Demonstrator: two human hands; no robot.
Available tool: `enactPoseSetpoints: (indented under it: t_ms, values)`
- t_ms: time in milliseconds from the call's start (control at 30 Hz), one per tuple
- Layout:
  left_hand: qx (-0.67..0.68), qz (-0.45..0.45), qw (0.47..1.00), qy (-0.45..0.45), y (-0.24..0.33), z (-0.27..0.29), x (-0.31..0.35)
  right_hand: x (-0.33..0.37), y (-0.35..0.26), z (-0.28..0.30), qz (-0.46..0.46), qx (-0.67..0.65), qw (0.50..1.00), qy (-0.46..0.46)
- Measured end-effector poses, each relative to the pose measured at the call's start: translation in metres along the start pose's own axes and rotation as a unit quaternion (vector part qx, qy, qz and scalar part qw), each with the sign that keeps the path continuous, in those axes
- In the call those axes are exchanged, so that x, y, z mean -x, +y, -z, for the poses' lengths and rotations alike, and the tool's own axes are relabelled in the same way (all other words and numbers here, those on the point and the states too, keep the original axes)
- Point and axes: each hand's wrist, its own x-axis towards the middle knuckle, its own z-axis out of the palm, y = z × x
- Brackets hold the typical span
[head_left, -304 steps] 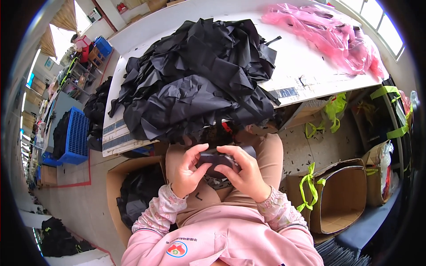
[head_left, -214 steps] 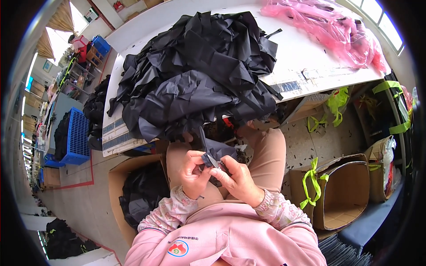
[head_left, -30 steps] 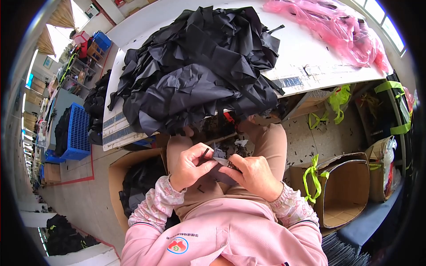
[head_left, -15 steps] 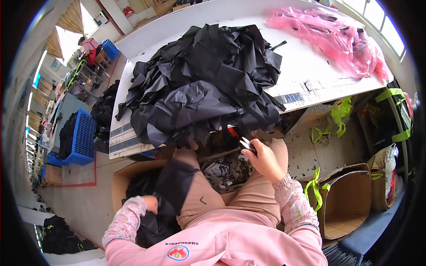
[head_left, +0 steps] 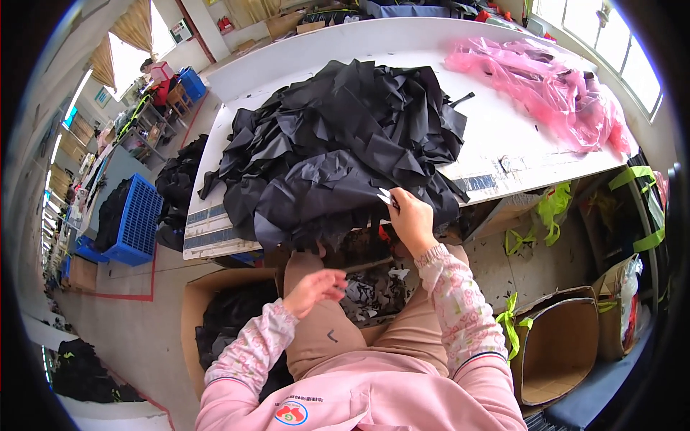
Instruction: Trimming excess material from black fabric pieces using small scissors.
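Your right arm reaches forward, its hand [head_left: 413,223] closed around small snips [head_left: 385,196], pale blades pointing up-left at the black fabric pile [head_left: 345,136]; whether they touch it, you can't tell from here. Your left arm is bent, its hand [head_left: 315,292] above your left thigh, fingers loosely extended and holding nothing visible. Half a second ago that hand was at the left carton [head_left: 192,312] with a black piece, and your right hand was nearer your knee. The pile covers much of the white table [head_left: 496,154] and droops over its front edge; pink plastic [head_left: 557,93] lies beyond, to the right.
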Motion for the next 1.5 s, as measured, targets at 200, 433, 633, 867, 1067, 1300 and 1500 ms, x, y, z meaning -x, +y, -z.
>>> enactPoseSetpoints:
  t_ms: [200, 433, 633, 867, 1067, 1300, 1500]
  values:
    - [0.287, -0.056, 0.956, -0.003, 0.047, -0.019, -0.076, 0.028, -0.009, 0.013, -0.047, -0.078, 0.996, 0.008]
    - [0.296, -0.095, 0.950, 0.002, 0.082, -0.003, -0.107, 0.063, -0.029, 0.056, -0.073, -0.232, 0.967, 0.074]
    - [0.350, -0.112, 0.926, 0.084, 0.100, 0.025, -0.125, 0.073, -0.021, 0.120, -0.084, -0.442, 0.836, 0.315]
    - [0.228, -0.050, 0.972, -0.008, 0.120, 0.023, -0.118, 0.107, 0.085, 0.112, -0.232, -0.677, 0.662, 0.223]
    - [0.079, 0.035, 0.994, -0.069, 0.099, 0.027, -0.092, 0.053, 0.059, 0.111, -0.236, -0.587, 0.772, 0.066]
    - [-0.129, -0.031, 0.988, -0.082, 0.077, 0.006, -0.059, 0.048, -0.002, 0.148, -0.185, -0.357, 0.907, -0.127]
    - [-0.410, -0.404, 0.817, -0.002, 0.071, -0.096, -0.002, 0.052, -0.088, 0.142, -0.115, -0.141, 0.935, -0.305]
